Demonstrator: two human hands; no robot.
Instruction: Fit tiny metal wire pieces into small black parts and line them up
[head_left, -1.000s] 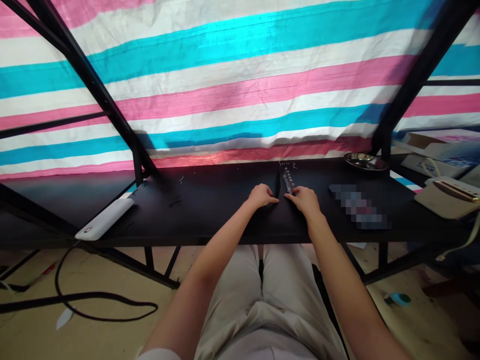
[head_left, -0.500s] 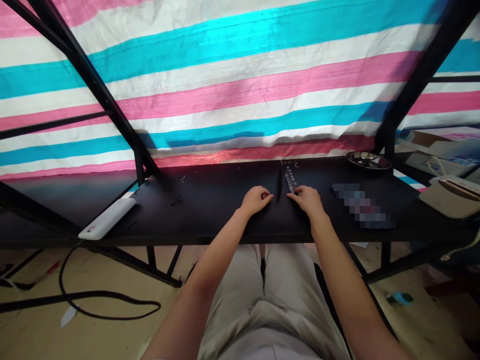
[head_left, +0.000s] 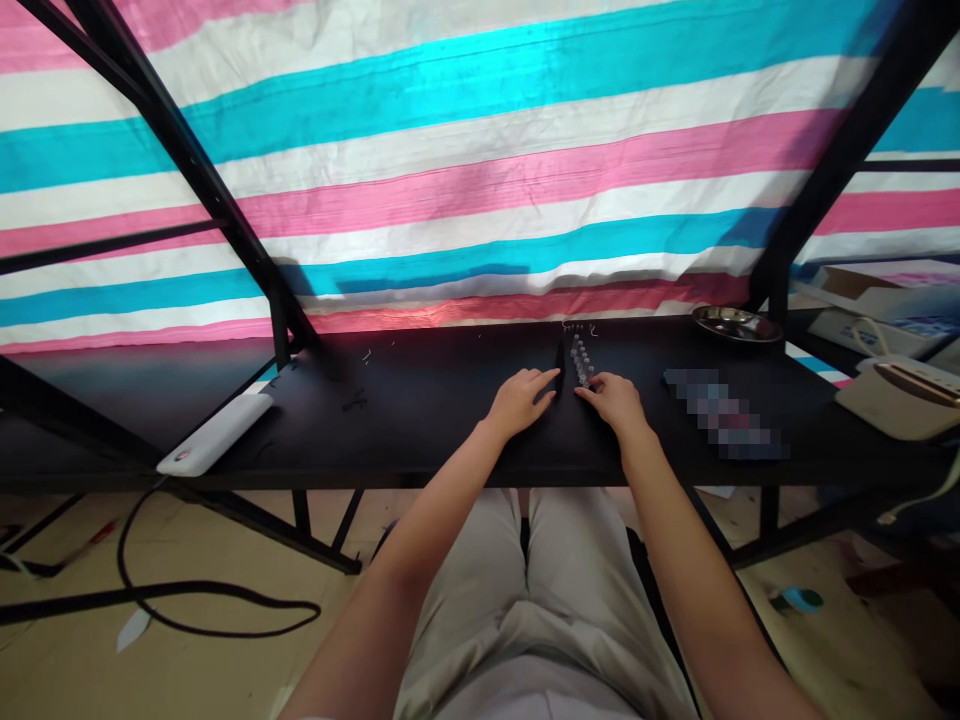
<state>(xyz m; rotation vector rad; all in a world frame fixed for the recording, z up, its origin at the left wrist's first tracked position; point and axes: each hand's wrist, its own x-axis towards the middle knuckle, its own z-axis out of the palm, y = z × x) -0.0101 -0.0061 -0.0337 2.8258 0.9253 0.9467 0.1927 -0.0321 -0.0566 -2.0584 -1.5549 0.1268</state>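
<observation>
My left hand rests low over the black tabletop with its thumb and forefinger apart. Its fingertips reach the slim dark object, which lies lengthwise away from me; whether they touch it I cannot tell, and its kind is unclear. Just right of it lies a strip of clear, round, bead-like pieces. My right hand has thumb and forefinger closed around the near end of this strip, partly hiding it. Beyond the strip are tiny pale bits in a row.
A shiny metal dish stands at the back right, with a blurred-out flat item nearer me. A white power strip lies at the left edge. Black frame posts rise before a striped sheet. A beige box-like item sits far right.
My left hand has moved slightly right, and its fingers have opened and stretched towards the slim dark object. My right hand stays at the near end of the clear strip.
</observation>
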